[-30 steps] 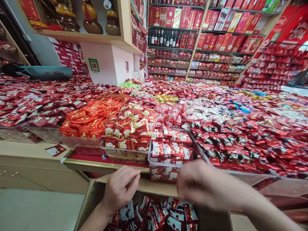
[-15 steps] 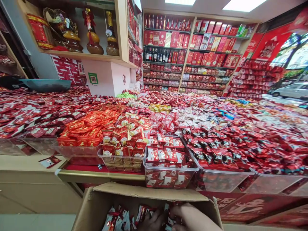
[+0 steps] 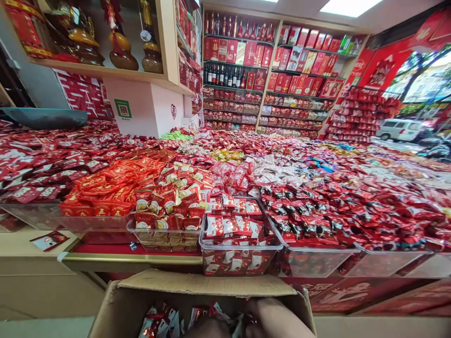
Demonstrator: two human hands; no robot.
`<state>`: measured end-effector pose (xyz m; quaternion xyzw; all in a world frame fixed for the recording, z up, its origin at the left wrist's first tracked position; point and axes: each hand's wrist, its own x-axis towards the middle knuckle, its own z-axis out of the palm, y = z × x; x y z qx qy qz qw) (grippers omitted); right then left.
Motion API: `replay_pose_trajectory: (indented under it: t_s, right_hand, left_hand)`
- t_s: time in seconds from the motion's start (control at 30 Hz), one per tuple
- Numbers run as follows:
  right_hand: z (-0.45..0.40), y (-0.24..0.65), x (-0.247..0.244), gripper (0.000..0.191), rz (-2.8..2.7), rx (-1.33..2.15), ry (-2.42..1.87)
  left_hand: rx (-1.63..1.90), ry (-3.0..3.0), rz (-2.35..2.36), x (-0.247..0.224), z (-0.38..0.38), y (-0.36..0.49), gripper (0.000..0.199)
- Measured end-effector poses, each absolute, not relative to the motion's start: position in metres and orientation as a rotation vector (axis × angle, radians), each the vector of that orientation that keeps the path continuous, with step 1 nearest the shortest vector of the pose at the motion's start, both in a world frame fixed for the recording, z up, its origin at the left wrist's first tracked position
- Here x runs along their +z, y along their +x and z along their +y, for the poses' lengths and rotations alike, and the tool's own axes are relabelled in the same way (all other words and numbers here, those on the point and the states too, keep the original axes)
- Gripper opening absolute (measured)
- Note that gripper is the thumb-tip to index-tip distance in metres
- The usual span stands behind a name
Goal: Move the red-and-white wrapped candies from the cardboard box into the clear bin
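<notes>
An open cardboard box (image 3: 207,284) stands at the bottom of the head view, with small red-and-white wrapped packets (image 3: 160,321) inside. Both of my hands are down in it among the packets. My right hand (image 3: 269,317) comes in from the lower right, its fingers dark and blurred against the wrappers. Low in the middle, my left hand (image 3: 207,327) shows only partly, cut off by the frame's lower edge. What either hand grips is hidden. Just beyond the box, a clear plastic bin (image 3: 241,247) holds neatly stacked red-and-white packets.
A bin of durian packets (image 3: 167,206) and a heap of orange-red packets (image 3: 112,188) lie to the left. Dark red packets (image 3: 310,220) fill bins on the right. Behind stand shelves of bottles and boxes (image 3: 236,51). A gold-edged counter (image 3: 134,258) runs behind the box.
The view has shifted, so the counter and box appear farther left. Both hands stay inside the box; my left hand has dropped lower and its fingers show less.
</notes>
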<state>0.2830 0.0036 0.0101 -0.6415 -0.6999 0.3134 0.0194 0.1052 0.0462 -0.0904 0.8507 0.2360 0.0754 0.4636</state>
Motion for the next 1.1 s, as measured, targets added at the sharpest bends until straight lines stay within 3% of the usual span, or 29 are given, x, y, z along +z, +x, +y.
replay_pose_trajectory:
  t_s: [0.1, 0.2, 0.47, 0.7, 0.77, 0.83, 0.9, 1.1]
  right_hand:
    - [0.002, 0.283, 0.015, 0.027, -2.142, 1.134, -1.790]
    - [0.002, 0.280, 0.022, 0.036, -2.146, 1.279, -1.620]
    - [-0.002, 0.280, 0.044, 0.012, -2.196, 1.274, -1.447]
    - [-0.002, 0.287, 0.050, 0.030, -1.389, 1.605, -1.243]
    - [-0.001, 0.285, 0.051, 0.030, -1.360, 1.583, -1.221]
    - [0.001, 0.283, 0.054, 0.029, -1.407, 1.518, -1.226]
    - [0.002, 0.281, 0.058, 0.028, -1.435, 1.444, -1.228]
    - [0.006, 0.266, 0.065, 0.020, -1.541, 1.291, -1.199]
  left_hand:
    - [0.241, 2.127, 0.673, -0.070, 0.047, 0.093, 0.003]
    - [0.342, 2.069, 0.892, -0.041, 0.037, 0.077, 0.011]
    - [0.519, 1.657, 1.118, -0.010, 0.013, 0.065, 0.013]
    - [0.318, 1.871, 1.189, -0.021, 0.017, 0.044, 0.013]
    - [0.241, 1.918, 1.158, -0.021, 0.016, 0.041, 0.016]
    - [0.198, 1.951, 1.134, -0.010, 0.015, 0.040, 0.032]
    - [0.200, 1.915, 1.126, 0.010, 0.016, 0.043, 0.029]
    - [0.631, 1.388, 0.822, 0.057, 0.022, 0.075, 0.035]
